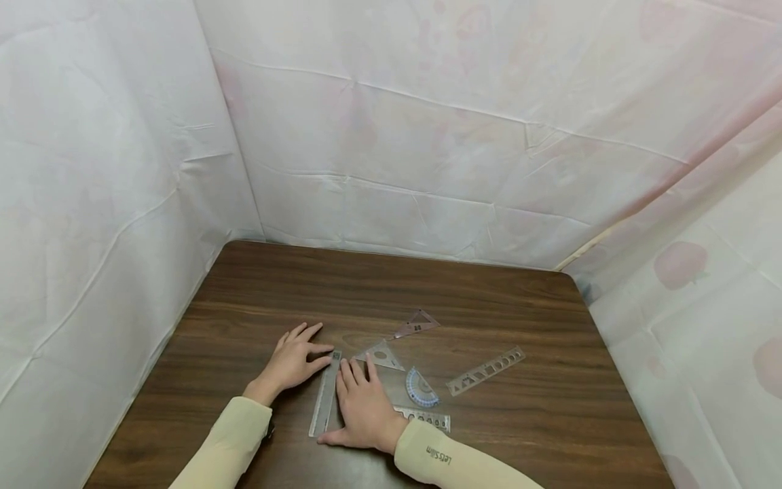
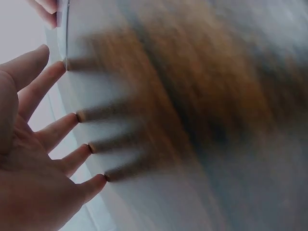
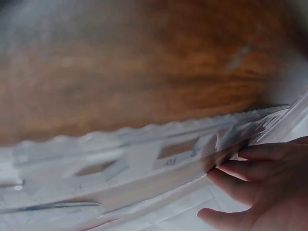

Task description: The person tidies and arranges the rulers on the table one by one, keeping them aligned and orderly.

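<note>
A clear straight ruler [image 1: 326, 395] lies lengthwise on the dark wooden table, between the two hands. My left hand [image 1: 294, 360] is on its left with spread fingers; the thumb and index fingertips are at the ruler's far end. In the left wrist view, the fingertips of the left hand [image 2: 53, 163] rest on the tabletop. Along the ruler's right side is my right hand [image 1: 365, 411], its fingers extended forward and its thumb stretched to the ruler's near end. A clear set square [image 1: 385, 355] lies just past the right fingertips.
Right of the right hand lie a blue-marked protractor [image 1: 420, 388] and a stencil ruler [image 1: 435, 418], partly hidden by the wrist. A second stencil ruler [image 1: 486, 371] lies farther right. A pinkish set square [image 1: 408, 329] is farther back. Pale cloth walls [image 1: 397, 136] surround the table [image 1: 519, 292].
</note>
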Demonstrator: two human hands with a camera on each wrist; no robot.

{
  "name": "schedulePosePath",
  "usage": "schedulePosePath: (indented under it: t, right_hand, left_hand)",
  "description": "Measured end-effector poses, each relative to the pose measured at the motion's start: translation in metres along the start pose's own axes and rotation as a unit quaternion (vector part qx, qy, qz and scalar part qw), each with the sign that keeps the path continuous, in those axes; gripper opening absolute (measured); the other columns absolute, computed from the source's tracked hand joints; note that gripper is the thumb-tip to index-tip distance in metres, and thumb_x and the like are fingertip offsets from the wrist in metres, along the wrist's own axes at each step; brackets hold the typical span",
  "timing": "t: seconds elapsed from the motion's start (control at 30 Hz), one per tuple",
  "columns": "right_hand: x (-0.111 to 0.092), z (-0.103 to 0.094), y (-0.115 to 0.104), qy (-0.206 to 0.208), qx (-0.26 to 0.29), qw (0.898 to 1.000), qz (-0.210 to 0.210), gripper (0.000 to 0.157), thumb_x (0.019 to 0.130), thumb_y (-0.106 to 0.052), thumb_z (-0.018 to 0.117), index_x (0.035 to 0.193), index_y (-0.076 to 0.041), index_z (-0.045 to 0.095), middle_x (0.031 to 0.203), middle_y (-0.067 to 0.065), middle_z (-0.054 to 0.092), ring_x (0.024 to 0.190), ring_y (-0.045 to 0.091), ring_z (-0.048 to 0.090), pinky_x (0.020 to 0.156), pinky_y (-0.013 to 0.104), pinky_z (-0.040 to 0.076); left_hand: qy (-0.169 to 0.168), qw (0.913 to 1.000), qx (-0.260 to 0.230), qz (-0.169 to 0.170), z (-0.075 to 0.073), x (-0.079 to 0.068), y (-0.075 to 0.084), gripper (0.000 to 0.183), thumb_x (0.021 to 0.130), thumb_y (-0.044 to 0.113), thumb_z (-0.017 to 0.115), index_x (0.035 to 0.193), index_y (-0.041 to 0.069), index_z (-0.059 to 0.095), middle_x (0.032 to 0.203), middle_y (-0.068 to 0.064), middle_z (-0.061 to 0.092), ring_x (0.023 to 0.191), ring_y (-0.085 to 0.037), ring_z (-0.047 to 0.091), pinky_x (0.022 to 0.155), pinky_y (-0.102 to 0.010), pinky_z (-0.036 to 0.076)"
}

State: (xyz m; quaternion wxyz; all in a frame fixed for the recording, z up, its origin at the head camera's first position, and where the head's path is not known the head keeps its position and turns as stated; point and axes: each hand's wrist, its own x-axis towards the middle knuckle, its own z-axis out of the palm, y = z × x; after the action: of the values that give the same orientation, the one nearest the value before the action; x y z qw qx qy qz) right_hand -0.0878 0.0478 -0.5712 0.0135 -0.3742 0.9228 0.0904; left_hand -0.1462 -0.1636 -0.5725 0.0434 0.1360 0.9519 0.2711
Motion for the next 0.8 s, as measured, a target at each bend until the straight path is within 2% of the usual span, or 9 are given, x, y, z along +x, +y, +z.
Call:
schedulePosePath:
  t: [0.27,0.5,0.8]
  right_hand:
    - [0.003,0.001,0.001,0.033,-0.028,0.999,-0.017,0.114,0.084,-0.096,0.029,0.15,-0.007,0.054,0.158,0.014,0.049,0.148,0.031,0.046,0.124,0.063,0.026]
    - [0.006,0.005,0.003,0.067,-0.031,0.997,-0.033,0.108,0.085,-0.093,0.033,0.145,-0.008,0.059,0.154,0.012,0.055,0.143,0.03,0.052,0.123,0.065,0.025]
    - [0.009,0.005,0.013,0.156,0.002,0.985,-0.071,0.09,0.088,-0.085,0.042,0.128,-0.01,0.072,0.134,0.007,0.071,0.13,0.023,0.063,0.122,0.065,0.027]
  left_hand:
    - [-0.013,0.9992,-0.038,-0.006,-0.003,0.005,-0.005,0.027,0.096,0.033,0.073,0.119,0.018,0.077,0.162,-0.019,0.042,0.153,-0.051,0.027,0.117,-0.077,0.017]
    - [-0.002,0.999,-0.042,-0.013,-0.005,0.006,-0.001,0.019,0.097,0.031,0.073,0.11,0.018,0.073,0.159,-0.02,0.046,0.151,-0.05,0.031,0.118,-0.075,0.02]
    - [0.022,0.9981,-0.057,-0.008,-0.006,0.009,0.004,0.02,0.097,0.031,0.073,0.11,0.016,0.07,0.155,-0.021,0.051,0.148,-0.048,0.037,0.119,-0.072,0.018]
